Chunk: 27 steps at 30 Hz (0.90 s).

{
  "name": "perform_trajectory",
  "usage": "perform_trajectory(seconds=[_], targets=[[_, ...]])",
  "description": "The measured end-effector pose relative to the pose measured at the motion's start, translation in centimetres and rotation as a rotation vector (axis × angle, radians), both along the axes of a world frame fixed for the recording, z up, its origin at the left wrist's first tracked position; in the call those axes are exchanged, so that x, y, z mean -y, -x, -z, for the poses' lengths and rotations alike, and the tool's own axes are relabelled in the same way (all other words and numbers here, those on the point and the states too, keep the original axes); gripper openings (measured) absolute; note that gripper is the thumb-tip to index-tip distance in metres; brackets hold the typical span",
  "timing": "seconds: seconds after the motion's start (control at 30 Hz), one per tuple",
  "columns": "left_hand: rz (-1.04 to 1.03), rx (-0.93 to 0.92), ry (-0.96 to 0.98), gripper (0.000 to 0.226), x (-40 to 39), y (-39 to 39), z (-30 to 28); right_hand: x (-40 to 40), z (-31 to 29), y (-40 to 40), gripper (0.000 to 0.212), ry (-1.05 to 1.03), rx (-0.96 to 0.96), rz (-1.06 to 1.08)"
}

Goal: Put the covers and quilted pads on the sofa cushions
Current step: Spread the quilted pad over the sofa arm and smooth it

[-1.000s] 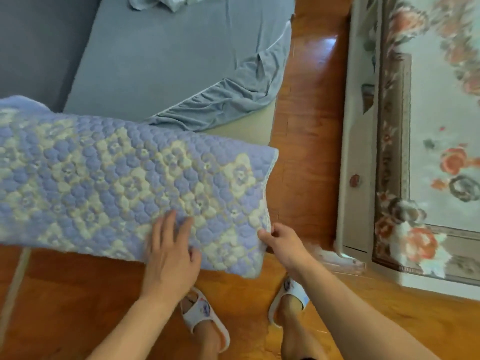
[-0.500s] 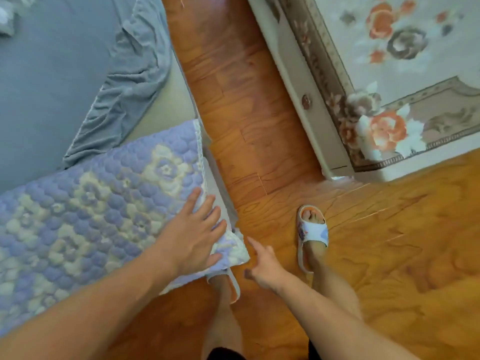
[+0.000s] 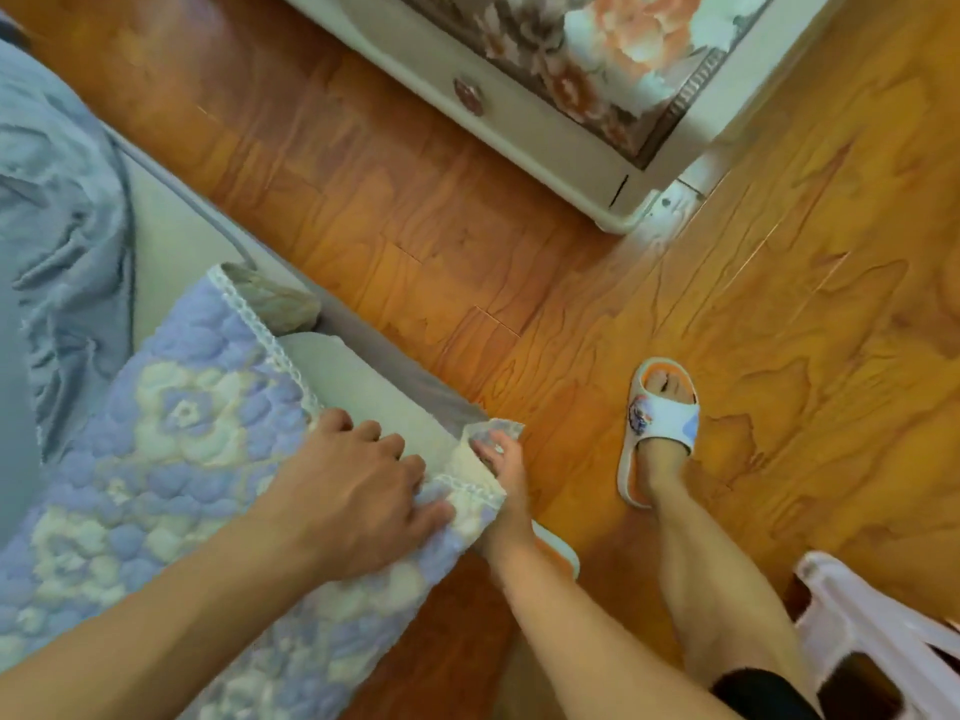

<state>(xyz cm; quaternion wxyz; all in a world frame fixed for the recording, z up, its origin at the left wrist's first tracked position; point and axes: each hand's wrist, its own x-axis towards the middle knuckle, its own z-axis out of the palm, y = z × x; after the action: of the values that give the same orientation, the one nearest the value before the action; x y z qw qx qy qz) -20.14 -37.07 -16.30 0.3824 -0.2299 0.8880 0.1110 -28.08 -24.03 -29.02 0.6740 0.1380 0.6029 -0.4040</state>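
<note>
Left hand (image 3: 358, 475) flat on quilted pad (image 3: 156, 459), right hand (image 3: 501, 459) pinching its corner

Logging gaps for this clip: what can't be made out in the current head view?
- Left foot's slipper: mostly hidden behind the right hand and forearm.
- Quilted pad: cut off by the left and bottom edges.
- Right hand's fingertips: hidden by the pad corner.
- White plastic object: cut off at the bottom right, unidentifiable.

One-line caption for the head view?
Left hand presses the blue floral quilted pad while right hand pinches its corner flap.
</note>
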Motion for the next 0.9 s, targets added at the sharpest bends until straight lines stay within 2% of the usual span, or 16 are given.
perform_trajectory(seconds=[0.03,0.07,0.1,0.13,0.2,0.3,0.37,0.43,0.5,0.57,0.63,0.7,0.77,0.9], targets=[[0.0,0.049,-0.036,0.064,0.1,0.7,0.2,-0.4,1.9,-0.3,0.037,-0.076,0.15,0.127],[0.0,0.101,-0.078,0.06,0.3,1.3,0.5,-0.6,2.5,-0.2,0.058,-0.121,0.287,0.116],[0.002,0.159,-0.121,0.056,0.5,1.9,0.9,-0.9,3.1,0.0,0.065,-0.09,0.297,-0.017],[-0.002,0.23,-0.166,0.052,0.7,2.5,1.4,-1.0,3.5,0.0,0.063,-0.06,0.355,-0.094],[-0.041,0.372,-0.267,0.045,1.3,3.4,2.5,-1.3,4.7,-0.3,0.055,-0.01,0.48,-0.117],[-0.173,0.503,-0.459,0.039,2.3,4.2,3.9,-1.1,6.9,0.0,0.073,-0.029,0.518,-0.002],[-0.265,0.546,-0.583,0.046,2.5,4.7,4.3,0.0,7.4,0.9,0.073,-0.089,0.608,0.075],[-0.315,0.542,-0.696,0.046,2.6,5.0,4.1,1.1,7.4,2.4,0.069,-0.113,0.62,-0.018],[-0.349,0.5,-0.761,0.04,3.1,5.3,3.5,2.7,7.4,3.5,0.048,-0.124,0.534,-0.183],[-0.418,0.443,-0.667,0.034,4.0,5.2,3.3,4.3,7.6,3.9,0.033,-0.171,0.44,-0.305],[-0.479,0.45,-0.402,0.03,3.9,5.0,3.2,5.2,7.9,3.5,0.028,-0.218,0.322,-0.26],[-0.435,0.504,-0.209,0.024,2.7,5.1,3.3,5.6,7.4,2.7,0.017,-0.21,0.3,-0.211],[-0.347,0.545,-0.201,0.013,1.6,5.2,4.0,5.4,7.1,2.0,0.014,-0.167,0.28,-0.218],[-0.109,0.59,-0.195,0.044,2.2,5.0,5.5,3.4,7.9,2.0,0.016,-0.051,0.28,-0.259]])
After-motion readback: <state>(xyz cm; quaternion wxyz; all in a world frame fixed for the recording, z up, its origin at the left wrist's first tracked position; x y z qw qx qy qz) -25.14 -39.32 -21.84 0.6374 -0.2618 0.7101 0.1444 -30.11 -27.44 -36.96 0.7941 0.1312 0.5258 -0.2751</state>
